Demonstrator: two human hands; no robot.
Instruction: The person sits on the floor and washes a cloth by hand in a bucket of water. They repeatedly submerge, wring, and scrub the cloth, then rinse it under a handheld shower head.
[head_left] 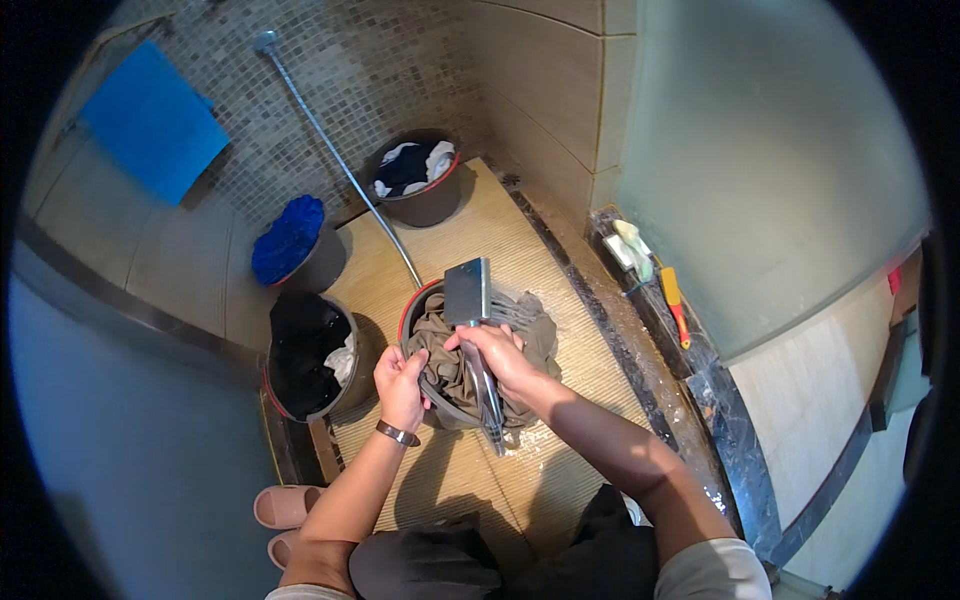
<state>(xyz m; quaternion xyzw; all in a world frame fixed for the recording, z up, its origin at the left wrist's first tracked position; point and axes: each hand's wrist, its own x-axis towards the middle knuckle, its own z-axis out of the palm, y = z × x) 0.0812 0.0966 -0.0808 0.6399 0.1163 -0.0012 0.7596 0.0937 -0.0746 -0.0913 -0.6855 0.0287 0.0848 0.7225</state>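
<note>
A handheld shower head [467, 293] with a square head and metal handle is gripped in my right hand [490, 355], over a dark bucket [407, 318] with a red rim. Wet brown cloth [452, 375] fills this bucket and hangs over its right side. My left hand [402, 385] is closed at the bucket's left edge, thumb on a fold of the cloth; its lower fingers are partly hidden. From the wall, a metal shower hose [335, 150] runs down to the bucket. I cannot make out any water leaving the shower head.
Around stand a bucket of black clothes [305, 360], one with blue cloth [290, 240] and one with dark and white clothes [415, 170]. Pink slippers [285, 507] lie lower left. A ledge at right bears a yellow-red handled tool [675, 305]. Ribbed matting [470, 470] covers the wet floor.
</note>
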